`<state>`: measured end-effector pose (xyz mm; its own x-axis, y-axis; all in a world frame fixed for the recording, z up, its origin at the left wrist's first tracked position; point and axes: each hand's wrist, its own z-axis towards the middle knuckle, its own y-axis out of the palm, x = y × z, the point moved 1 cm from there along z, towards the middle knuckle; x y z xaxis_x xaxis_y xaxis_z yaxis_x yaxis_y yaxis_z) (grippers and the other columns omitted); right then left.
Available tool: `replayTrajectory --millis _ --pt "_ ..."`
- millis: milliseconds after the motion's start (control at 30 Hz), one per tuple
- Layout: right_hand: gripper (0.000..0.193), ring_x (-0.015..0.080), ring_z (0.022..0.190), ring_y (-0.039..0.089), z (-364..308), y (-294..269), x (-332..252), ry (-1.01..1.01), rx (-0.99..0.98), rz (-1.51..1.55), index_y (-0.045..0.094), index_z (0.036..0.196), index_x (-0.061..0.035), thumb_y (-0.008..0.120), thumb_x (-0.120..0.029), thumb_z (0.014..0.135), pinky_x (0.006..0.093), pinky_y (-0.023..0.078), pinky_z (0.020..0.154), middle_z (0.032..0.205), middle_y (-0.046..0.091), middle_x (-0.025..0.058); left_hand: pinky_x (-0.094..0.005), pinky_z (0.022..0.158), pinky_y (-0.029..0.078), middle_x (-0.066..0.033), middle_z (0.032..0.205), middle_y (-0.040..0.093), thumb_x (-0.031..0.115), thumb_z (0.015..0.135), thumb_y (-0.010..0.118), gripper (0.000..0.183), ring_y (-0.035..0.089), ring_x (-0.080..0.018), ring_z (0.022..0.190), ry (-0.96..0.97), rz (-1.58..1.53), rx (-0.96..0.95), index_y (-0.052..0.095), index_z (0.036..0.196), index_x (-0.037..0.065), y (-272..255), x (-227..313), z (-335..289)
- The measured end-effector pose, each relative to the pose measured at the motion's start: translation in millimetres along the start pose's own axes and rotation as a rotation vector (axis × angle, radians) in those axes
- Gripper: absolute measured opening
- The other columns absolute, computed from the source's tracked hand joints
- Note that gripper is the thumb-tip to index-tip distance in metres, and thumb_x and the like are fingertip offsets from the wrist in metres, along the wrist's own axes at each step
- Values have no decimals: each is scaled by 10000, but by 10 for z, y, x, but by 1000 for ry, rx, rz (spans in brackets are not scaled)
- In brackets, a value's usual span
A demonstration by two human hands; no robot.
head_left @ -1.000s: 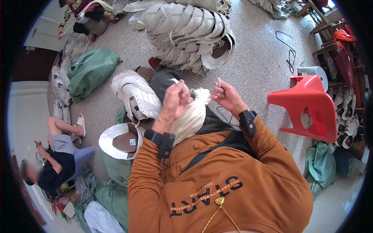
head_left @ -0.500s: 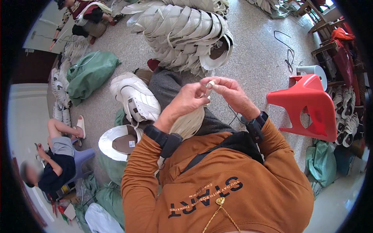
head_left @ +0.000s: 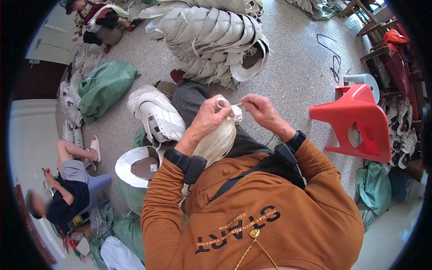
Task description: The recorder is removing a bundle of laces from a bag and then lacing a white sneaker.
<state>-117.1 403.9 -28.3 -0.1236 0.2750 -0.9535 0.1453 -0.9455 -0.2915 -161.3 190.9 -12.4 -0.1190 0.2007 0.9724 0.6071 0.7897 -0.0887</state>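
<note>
My left hand (head_left: pixel 207 120) is closed on a cream-white shoelace (head_left: pixel 220 102), which makes a small loop above its fingers. To its right, my right hand (head_left: pixel 264 114) pinches the same lace, with a short length stretched between the two hands. Below the left fingers, a thick bundle of pale laces (head_left: pixel 217 143) hangs over my lap, its gathered top (head_left: pixel 237 113) bunched between the hands. A white shoe upper (head_left: pixel 157 114) lies left of my leg. Another upper with a brown insole (head_left: pixel 139 166) is nearer to me.
Rows of nested white uppers (head_left: pixel 211 38) lie ahead on the speckled floor. A red plastic stool (head_left: pixel 355 118) and a white bucket (head_left: pixel 365 84) stand at the right. Green sacks (head_left: pixel 108 87) lie at the left. One person (head_left: pixel 69 193) sits at the left, another (head_left: pixel 101 20) far left.
My hands have moved apart, the right one shifting right and slightly down. The lace now shows as a loop at the left fingers, and more of the bundle's gathered top is visible.
</note>
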Motion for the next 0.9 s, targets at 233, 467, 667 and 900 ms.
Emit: replayTrajectory --millis 233,467,667,900 --pt "159 86 694 532 -299 -327 -193 175 -177 79 677 960 7 561 -93 916 282 458 627 732 592 19 -237 708 523 -39 827 703 83 915 694 74 662 -98 779 -65 -75 116 647 922 26 55 -45 -60" --pt "100 356 722 627 -298 -13 -44 -36 -584 -266 655 892 0 578 -57 863 424 505 695 783 652 156 -237 706 508 -24 825 695 79 874 729 75 628 -78 765 -121 -68 133 670 873 34 138 -5 -141" --pt "176 151 884 616 143 169 95 93 -146 320 674 1057 11 605 -51 907 329 504 752 943 672 74 -395 687 506 -107 847 591 -33 753 650 171 617 -301 806 645 875 186 586 886 54 245 140 -91" --pt "233 92 851 561 161 147 245 291 -395 426 669 1116 19 573 -94 937 263 479 750 916 650 2 -415 699 483 -98 833 578 70 792 694 156 607 -290 797 575 978 326 594 912 73 223 22 -144"
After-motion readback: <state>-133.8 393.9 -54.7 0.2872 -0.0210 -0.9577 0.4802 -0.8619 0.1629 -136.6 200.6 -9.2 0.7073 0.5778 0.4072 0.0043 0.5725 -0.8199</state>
